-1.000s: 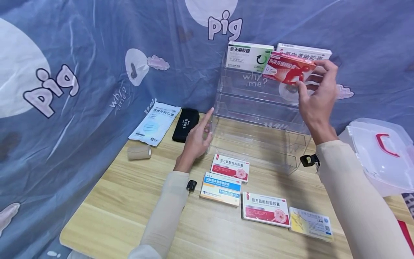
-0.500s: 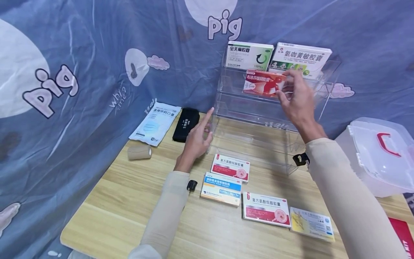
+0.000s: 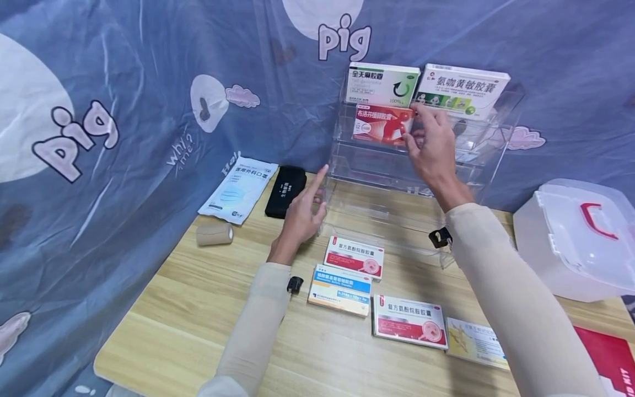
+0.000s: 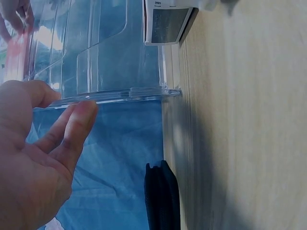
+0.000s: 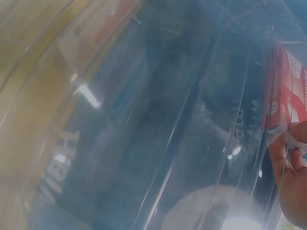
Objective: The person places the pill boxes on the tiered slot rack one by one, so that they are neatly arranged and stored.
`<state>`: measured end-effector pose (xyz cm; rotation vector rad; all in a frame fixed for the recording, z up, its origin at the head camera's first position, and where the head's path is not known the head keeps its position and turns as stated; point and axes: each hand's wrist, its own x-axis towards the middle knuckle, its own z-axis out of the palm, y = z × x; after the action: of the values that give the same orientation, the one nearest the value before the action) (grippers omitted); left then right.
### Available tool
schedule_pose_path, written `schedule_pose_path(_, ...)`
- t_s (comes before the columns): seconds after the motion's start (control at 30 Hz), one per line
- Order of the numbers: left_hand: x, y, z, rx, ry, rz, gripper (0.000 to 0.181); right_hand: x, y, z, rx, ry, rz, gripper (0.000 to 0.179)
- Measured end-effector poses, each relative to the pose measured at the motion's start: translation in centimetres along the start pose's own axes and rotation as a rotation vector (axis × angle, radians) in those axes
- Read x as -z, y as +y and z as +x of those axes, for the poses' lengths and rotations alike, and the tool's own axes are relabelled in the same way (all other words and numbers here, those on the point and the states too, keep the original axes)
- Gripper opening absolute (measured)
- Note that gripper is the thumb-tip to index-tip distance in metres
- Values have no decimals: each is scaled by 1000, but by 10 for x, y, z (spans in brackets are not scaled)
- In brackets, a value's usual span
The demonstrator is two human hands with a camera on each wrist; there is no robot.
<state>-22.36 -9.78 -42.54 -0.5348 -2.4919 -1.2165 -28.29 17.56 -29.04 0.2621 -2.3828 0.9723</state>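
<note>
On the second tier of a clear acrylic rack point(image 3: 392, 151), a red medicine box point(image 3: 382, 124) sits just below a green-and-white medicine box point(image 3: 382, 84). My right hand point(image 3: 434, 143) pinches the red box at its right end, thumb in front; the right wrist view shows the hand point(image 5: 292, 177) at the box's end at the far right. Straight fingers of my left hand point(image 3: 300, 215) touch the rack's left side. In the left wrist view that hand point(image 4: 43, 148) has its fingertips right at the panel's edge. Another white medicine box point(image 3: 463, 91) stands on the top tier.
Several medicine boxes lie before the rack, including a blue-and-white one point(image 3: 339, 289) and a yellow one point(image 3: 476, 342). Left stand a mask packet point(image 3: 238, 190), a black pouch point(image 3: 285, 190) and a tan bandage roll point(image 3: 214, 234). A white lidded case point(image 3: 575, 242) stands right.
My right hand has carried the red box down and left, from in front of the white top-tier box to the second tier's left end. My left hand stays against the rack.
</note>
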Motion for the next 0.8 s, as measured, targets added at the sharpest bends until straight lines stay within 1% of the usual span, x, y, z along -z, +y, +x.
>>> schedule_pose_path(0.27, -2, 0, 0, 6, 3, 7, 89, -14, -8, 2, 78, -12, -72, 59)
schedule_pose_path(0.5, -2, 1, 0, 3, 9, 8, 89, -16, -10, 1, 101, -11, -103, 59)
schedule_pose_path(0.67, -1, 1, 0, -8, 15, 1, 89, -11, -8, 0, 158, -53, -130, 62)
schedule_pose_path(0.8, -2, 1, 0, -11, 16, -3, 89, -4, -5, -3, 169, -117, -138, 76)
